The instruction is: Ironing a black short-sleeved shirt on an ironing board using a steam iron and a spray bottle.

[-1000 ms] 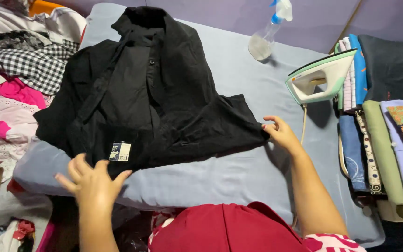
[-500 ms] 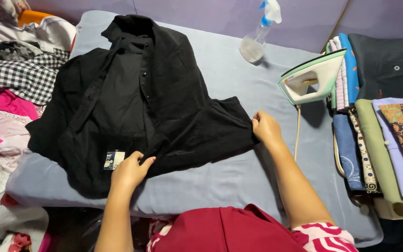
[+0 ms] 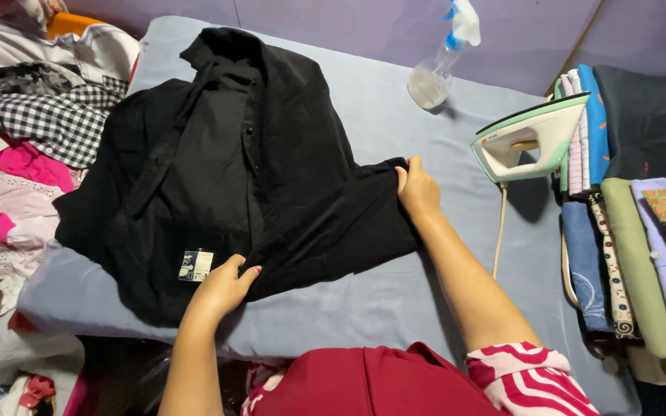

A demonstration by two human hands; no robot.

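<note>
Grip: both hands closed on the black garment (image 3: 240, 169), which lies spread across the blue-grey padded surface (image 3: 395, 293).

1. Left hand (image 3: 221, 289): at the garment's near hem, fingers pinching the cloth, just right of a small pale label (image 3: 196, 265) sewn to the fabric.
2. Right hand (image 3: 418, 189): at the garment's right edge, fingers curled over the cloth where it ends on the pad; whether the thumb is under the fabric cannot be told.
3. Red clothing (image 3: 379, 385) of the person: bottom edge, touching the pad's near side.
4. Open room: bare pad between the two forearms and to the right of the right hand, up to the cord.
5. Iron (image 3: 529, 139), white and pale green: stands on its heel at the pad's right side, near the right hand but apart from it; its cord (image 3: 499, 231) hangs down along the pad.
6. Folded stack (image 3: 634, 254) of patterned and plain cloths: right of the iron, touching it at the top, lining the pad's right edge.
7. Loose clothes pile (image 3: 25, 146), checked, pink and white: against the pad's left edge, under the garment's overhanging left side.
8. Spray bottle (image 3: 441, 62), clear with blue and white head: lying tilted on the far right of the pad, well apart from the garment.
9. Purple wall (image 3: 333, 23): bounds the far side.
</note>
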